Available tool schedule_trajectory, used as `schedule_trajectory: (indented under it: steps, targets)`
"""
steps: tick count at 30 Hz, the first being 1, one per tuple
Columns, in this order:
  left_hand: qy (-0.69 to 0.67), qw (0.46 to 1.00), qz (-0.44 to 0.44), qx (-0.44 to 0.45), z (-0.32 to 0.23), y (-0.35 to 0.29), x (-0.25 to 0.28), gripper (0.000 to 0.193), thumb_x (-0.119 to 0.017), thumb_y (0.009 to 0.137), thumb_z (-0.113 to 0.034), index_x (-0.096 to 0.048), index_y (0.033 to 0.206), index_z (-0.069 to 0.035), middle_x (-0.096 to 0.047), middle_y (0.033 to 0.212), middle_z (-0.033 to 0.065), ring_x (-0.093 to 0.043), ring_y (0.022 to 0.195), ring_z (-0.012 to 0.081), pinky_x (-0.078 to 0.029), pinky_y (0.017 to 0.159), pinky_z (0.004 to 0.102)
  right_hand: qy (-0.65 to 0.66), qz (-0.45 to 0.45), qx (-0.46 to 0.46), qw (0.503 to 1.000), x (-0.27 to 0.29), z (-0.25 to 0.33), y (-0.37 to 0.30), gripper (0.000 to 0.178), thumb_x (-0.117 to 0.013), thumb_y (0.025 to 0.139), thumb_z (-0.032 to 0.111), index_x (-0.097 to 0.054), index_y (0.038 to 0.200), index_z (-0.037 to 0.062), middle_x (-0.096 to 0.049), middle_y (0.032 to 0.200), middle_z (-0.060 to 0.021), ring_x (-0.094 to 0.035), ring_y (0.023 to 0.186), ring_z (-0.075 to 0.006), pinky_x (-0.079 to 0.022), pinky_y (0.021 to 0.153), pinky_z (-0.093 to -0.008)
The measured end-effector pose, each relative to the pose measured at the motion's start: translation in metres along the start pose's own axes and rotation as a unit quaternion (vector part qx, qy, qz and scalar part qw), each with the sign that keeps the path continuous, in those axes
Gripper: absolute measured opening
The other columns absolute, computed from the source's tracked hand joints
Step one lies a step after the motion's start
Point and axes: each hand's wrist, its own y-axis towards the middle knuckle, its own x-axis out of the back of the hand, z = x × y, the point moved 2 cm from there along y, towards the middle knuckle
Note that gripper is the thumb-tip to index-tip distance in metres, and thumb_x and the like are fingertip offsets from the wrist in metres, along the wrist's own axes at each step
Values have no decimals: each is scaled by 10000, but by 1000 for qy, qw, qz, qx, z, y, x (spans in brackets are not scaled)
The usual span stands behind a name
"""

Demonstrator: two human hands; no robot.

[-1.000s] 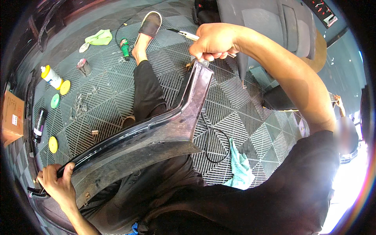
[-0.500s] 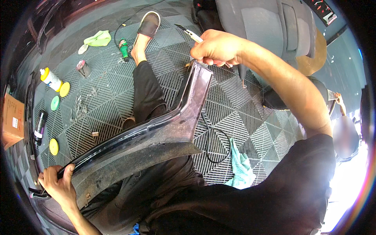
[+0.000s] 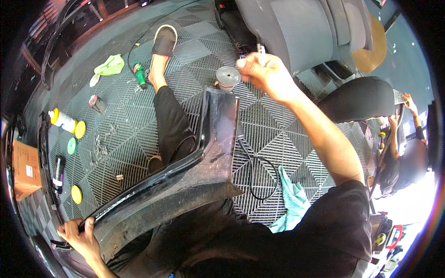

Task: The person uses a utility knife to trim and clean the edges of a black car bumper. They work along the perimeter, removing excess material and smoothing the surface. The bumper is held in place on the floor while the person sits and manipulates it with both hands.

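Note:
A long dark car trim panel (image 3: 185, 173), glossy along its upper edge and dirty on its inner face, lies across my lap. Its far end rises toward the middle of the view. My left hand (image 3: 81, 238) is closed round the panel's near left end, thumb over the edge. Above the far end, clear of the panel, my right hand (image 3: 269, 76) holds a utility knife (image 3: 261, 53) with the blade end pointing up and away. Just left of that hand, a grey spool (image 3: 228, 76) stands on the floor beyond the panel's tip.
On the grid-tile floor at left are a green bottle (image 3: 140, 76), a green cloth (image 3: 109, 68), a white-and-yellow bottle (image 3: 63, 121), round pads and a cardboard box (image 3: 27, 169). A car seat (image 3: 306, 32) stands far right; a teal towel (image 3: 292, 201) lies nearer. Another person (image 3: 403, 162) works at right.
My right hand has lifted off the panel's far end and moved right, turning the knife upright. The spool now shows. My left hand keeps its hold; the view has shifted.

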Motion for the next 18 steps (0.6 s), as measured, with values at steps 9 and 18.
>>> schedule_trajectory:
  steps: [9,18]
  targets:
    - [-17,999,37,9,2,5,2,452,-778,864,-388,-572,769,4,-489,720,67,-403,866,264,-352,808,417,-14,130,172,976,-41,-24,3,385,-933,707,199,-759,1015,47,-630,855,37,-440,703,-67,-353,613,-237]
    - [-17,998,33,42,2,6,-3,659,-733,822,-620,-553,726,6,-452,671,52,-375,811,244,-335,785,406,-144,37,392,908,-50,-27,8,123,-762,797,86,-699,889,34,-639,779,-85,-654,755,-279,-526,690,-374]
